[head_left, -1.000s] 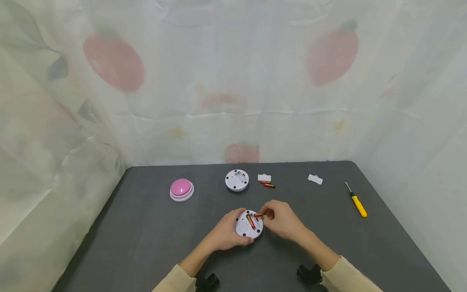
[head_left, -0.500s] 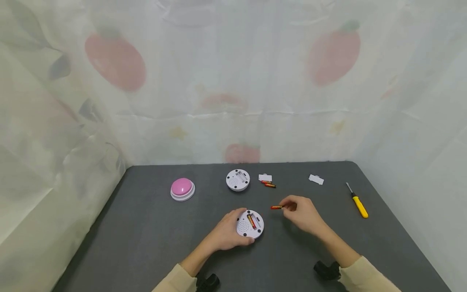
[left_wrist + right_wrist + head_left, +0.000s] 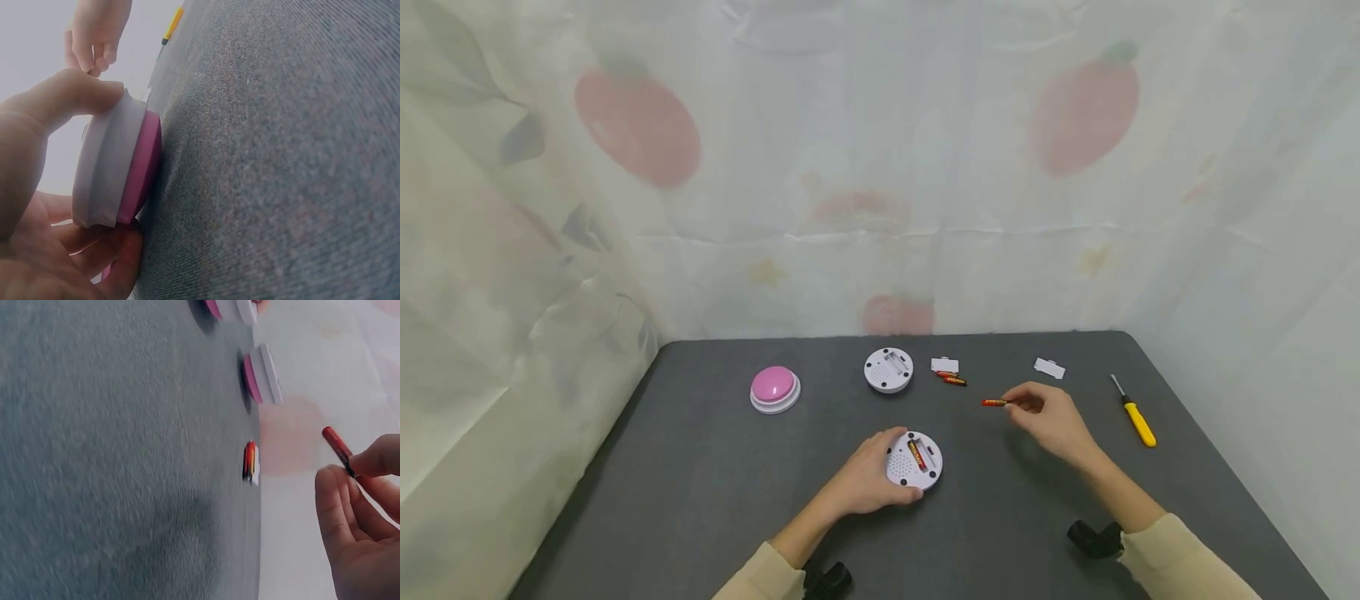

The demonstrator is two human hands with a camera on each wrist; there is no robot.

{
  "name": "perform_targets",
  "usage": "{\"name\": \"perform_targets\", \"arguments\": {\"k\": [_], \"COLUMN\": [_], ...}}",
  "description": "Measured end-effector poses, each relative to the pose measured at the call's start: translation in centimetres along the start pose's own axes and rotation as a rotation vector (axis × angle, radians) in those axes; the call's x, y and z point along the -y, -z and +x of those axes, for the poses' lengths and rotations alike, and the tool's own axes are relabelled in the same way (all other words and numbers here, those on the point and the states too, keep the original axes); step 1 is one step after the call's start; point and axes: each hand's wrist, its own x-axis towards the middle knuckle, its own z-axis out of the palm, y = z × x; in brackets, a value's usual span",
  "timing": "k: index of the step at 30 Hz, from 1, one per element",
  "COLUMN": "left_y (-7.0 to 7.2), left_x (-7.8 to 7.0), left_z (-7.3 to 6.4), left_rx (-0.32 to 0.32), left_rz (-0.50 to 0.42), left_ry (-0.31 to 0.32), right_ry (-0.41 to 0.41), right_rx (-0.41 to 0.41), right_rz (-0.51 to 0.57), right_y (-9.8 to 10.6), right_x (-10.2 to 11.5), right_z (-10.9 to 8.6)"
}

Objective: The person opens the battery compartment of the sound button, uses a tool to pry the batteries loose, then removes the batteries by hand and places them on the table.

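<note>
My left hand (image 3: 868, 477) grips a round white push-button light (image 3: 913, 460), its pink dome facing down, as the left wrist view shows. One red battery (image 3: 917, 455) sits in its uncovered battery slot, and the slot beside it is bare. Up and to the right of it, my right hand (image 3: 1048, 419) pinches a second red battery (image 3: 338, 449) at one end between thumb and fingers, held above the table. Farther back, a like light (image 3: 888, 370) lies upside down with its battery compartment uncovered. Two loose batteries (image 3: 953, 381) lie near it beside a white cover (image 3: 944, 365).
A third light (image 3: 773, 388) stands pink side up at the back left. Another white cover (image 3: 1049, 368) lies at the back right. A yellow-handled screwdriver (image 3: 1139, 423) is near the right edge of the dark table (image 3: 700, 500). A printed curtain (image 3: 880, 167) hangs behind.
My right hand has drawn the battery away from the held light, moving right and back across the table. My left hand and its light have stayed in place.
</note>
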Motion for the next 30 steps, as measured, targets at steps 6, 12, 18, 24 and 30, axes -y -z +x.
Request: {"name": "perform_targets", "arguments": {"k": [6,12,18,24,30], "left_y": [0.1,0.1,0.0,0.1,0.1], "left_x": [0.1,0.1,0.1,0.0,0.0], "left_z": [0.1,0.2,0.2,0.2,0.2], "left_rx": [0.007,0.008,0.014,0.018,0.017], "left_rz": [-0.008,-0.009,-0.007,-0.013,-0.010], "left_ry": [0.010,0.011,0.010,0.013,0.017], "right_ry": [-0.041,-0.092,-0.111,-0.143,-0.155], "right_rx": [-0.008,-0.052,-0.105,-0.122,-0.153], "right_rz": [0.094,0.086,0.047,0.056,0.061], "right_y": [1.4,2.7,3.9,5.1,5.7], "right_x": [-1.0,-1.9,-3.0,-3.9,-4.8], "right_z": [0.7,1.6,2.0,2.8,3.5]}}
